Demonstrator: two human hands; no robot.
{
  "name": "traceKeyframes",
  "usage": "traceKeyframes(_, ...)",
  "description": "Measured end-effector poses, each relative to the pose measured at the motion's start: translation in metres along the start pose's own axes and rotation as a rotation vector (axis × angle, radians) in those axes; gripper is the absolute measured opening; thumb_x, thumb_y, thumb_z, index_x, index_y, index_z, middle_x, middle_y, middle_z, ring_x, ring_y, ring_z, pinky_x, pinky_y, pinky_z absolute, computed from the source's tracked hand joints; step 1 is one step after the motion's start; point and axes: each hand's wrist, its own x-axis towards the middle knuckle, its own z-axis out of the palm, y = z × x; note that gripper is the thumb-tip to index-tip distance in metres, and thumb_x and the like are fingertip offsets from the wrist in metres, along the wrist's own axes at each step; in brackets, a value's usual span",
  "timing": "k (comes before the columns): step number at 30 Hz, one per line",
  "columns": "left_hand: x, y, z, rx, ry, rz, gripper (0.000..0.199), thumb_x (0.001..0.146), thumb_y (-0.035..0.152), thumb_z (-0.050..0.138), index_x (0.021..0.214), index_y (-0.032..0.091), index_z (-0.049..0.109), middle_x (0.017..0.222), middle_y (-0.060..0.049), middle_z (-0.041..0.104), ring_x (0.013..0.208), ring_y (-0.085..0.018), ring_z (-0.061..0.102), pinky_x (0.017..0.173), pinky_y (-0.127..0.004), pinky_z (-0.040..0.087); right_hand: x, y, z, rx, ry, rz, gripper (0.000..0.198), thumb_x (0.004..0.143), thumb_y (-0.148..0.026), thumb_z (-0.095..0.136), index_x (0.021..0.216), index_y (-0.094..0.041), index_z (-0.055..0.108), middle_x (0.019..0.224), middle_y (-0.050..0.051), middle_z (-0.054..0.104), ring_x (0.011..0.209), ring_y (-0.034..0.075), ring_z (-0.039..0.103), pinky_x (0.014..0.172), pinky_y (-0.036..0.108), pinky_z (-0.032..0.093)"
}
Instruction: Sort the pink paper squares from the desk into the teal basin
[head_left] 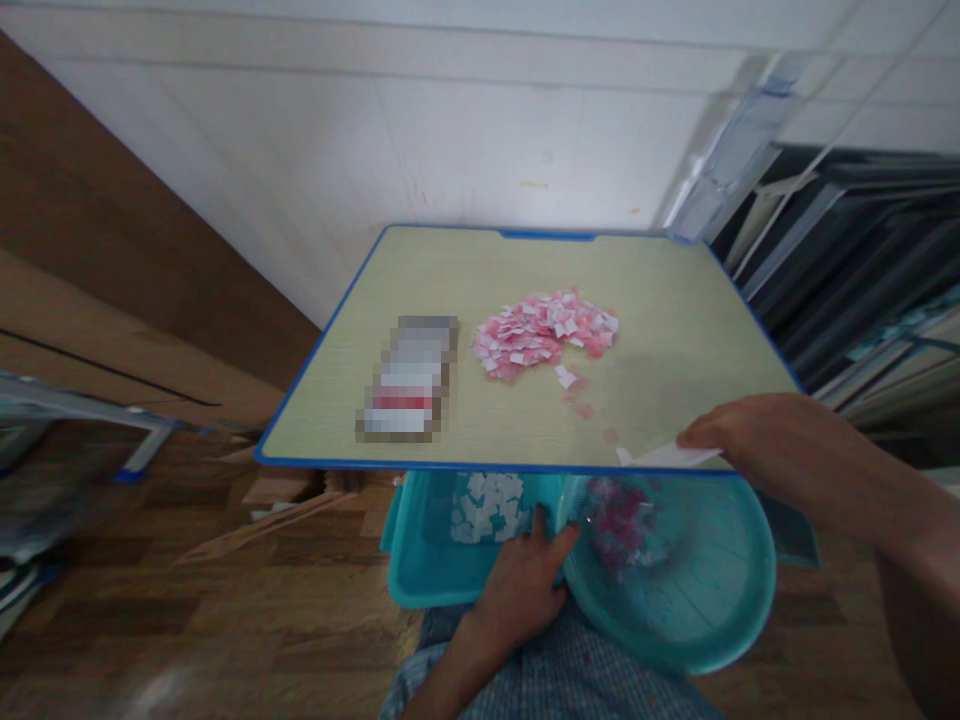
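Note:
Near the front right edge of a pale yellow board [652, 275] with a blue rim, my right hand [765, 430] is closed on a white strip [667, 457], flat against the board. A heap of small pink and white squares [544, 330] lies mid-board, with a few loose pieces [583, 409] trailing toward the strip. Below the board, my left hand [525, 580] rests over the meeting rims of a teal rectangular tub [420, 585] and a round teal basin [720, 600]. Its index finger and thumb are stretched apart, and no object shows in it.
White squares [491, 505] lie in the tub; pink, clear-looking pieces [622, 520] lie in the basin. A pixelated rectangular object [409, 380] is on the board's left. Dark panels [892, 220] lean at right, brown boards [135, 230] at left. A white wall stands behind.

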Motion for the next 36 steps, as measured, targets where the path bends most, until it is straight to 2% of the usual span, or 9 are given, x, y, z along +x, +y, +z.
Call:
traceKeyframes(2, 0.0, 0.0, 0.0, 0.003, -0.01, 0.001, 0.065, 0.078, 0.021, 0.051, 0.139, 0.032, 0.032, 0.144, -0.012, 0.032, 0.1, -0.031, 0.059, 0.086, -0.044, 0.044, 0.005, -0.007, -0.002, 0.023, -0.006, -0.055, 0.025, 0.088, -0.018, 0.043, 0.096, -0.026, 0.066, 0.094, 0.002, 0.068, 0.087, 0.02, 0.062, 0.077, 0.035, 0.045)
traceKeyframes(6, 0.0, 0.0, 0.0, 0.008, -0.015, -0.004, 0.063, 0.08, 0.022, 0.05, 0.139, 0.033, 0.031, 0.144, -0.011, 0.033, 0.102, -0.031, 0.058, 0.088, -0.044, 0.043, 0.025, -0.031, -0.007, -0.063, 0.073, -0.134, 0.032, 0.086, -0.008, 0.038, 0.092, -0.022, 0.065, 0.093, 0.004, 0.067, 0.086, 0.02, 0.061, 0.077, 0.036, 0.044)
traceKeyframes(12, 0.0, 0.0, 0.0, 0.007, 0.0, -0.005, 0.063, 0.079, 0.023, 0.05, 0.139, 0.033, 0.032, 0.144, -0.012, 0.033, 0.102, -0.032, 0.058, 0.087, -0.045, 0.043, 0.069, -0.066, -0.02, -0.166, -0.001, -0.222, 0.021, 0.082, -0.005, 0.048, 0.076, -0.019, 0.063, 0.072, 0.003, 0.065, 0.071, 0.018, 0.06, 0.065, 0.033, 0.042)
traceKeyframes(15, 0.0, 0.0, 0.0, 0.002, -0.014, -0.006, 0.065, 0.079, 0.023, 0.049, 0.14, 0.033, 0.03, 0.143, -0.012, 0.033, 0.102, -0.033, 0.057, 0.087, -0.045, 0.043, 0.085, -0.077, -0.024, -0.189, 0.019, -0.263, 0.022, 0.083, -0.004, 0.047, 0.082, -0.017, 0.066, 0.08, 0.006, 0.069, 0.075, 0.019, 0.061, 0.065, 0.032, 0.041)
traceKeyframes(21, -0.001, -0.001, 0.002, 0.0, -0.007, 0.002, 0.065, 0.079, 0.024, 0.05, 0.141, 0.03, 0.031, 0.145, -0.015, 0.029, 0.107, -0.035, 0.055, 0.088, -0.046, 0.042, 0.1, -0.078, -0.011, -0.104, 0.07, -0.379, 0.022, 0.091, -0.013, 0.046, 0.098, -0.016, 0.066, 0.096, 0.007, 0.069, 0.087, 0.019, 0.06, 0.074, 0.033, 0.042)
traceKeyframes(23, 0.0, -0.001, 0.003, -0.005, -0.013, 0.01, 0.067, 0.078, 0.023, 0.05, 0.141, 0.03, 0.03, 0.146, -0.016, 0.028, 0.109, -0.036, 0.053, 0.089, -0.047, 0.041, 0.102, -0.074, -0.007, -0.086, 0.08, -0.377, 0.023, 0.092, -0.015, 0.044, 0.101, -0.016, 0.065, 0.097, 0.007, 0.069, 0.087, 0.018, 0.06, 0.074, 0.033, 0.042)
traceKeyframes(27, 0.0, -0.002, 0.003, -0.015, -0.022, 0.017, 0.065, 0.08, 0.024, 0.05, 0.142, 0.03, 0.03, 0.146, -0.016, 0.027, 0.109, -0.036, 0.053, 0.089, -0.048, 0.041, 0.101, -0.066, -0.005, -0.133, 0.111, -0.293, 0.024, 0.092, -0.013, 0.043, 0.098, -0.015, 0.066, 0.093, 0.008, 0.069, 0.083, 0.019, 0.06, 0.071, 0.033, 0.041)
traceKeyframes(33, 0.0, -0.001, 0.005, 0.015, -0.027, -0.008, 0.064, 0.08, 0.023, 0.049, 0.141, 0.03, 0.028, 0.146, -0.017, 0.026, 0.107, -0.035, 0.055, 0.087, -0.047, 0.042, 0.1, -0.075, 0.006, -0.095, 0.173, -0.41, 0.019, 0.091, -0.015, 0.045, 0.093, -0.016, 0.064, 0.088, 0.005, 0.067, 0.082, 0.017, 0.056, 0.07, 0.031, 0.038)
traceKeyframes(36, 0.0, 0.0, 0.003, 0.028, -0.034, -0.017, 0.065, 0.079, 0.022, 0.05, 0.14, 0.03, 0.029, 0.147, -0.017, 0.024, 0.104, -0.034, 0.056, 0.088, -0.046, 0.042, 0.104, -0.085, 0.013, -0.08, 0.144, -0.399, 0.013, 0.088, -0.015, 0.05, 0.083, -0.019, 0.061, 0.078, 0.002, 0.064, 0.074, 0.016, 0.053, 0.066, 0.032, 0.035)
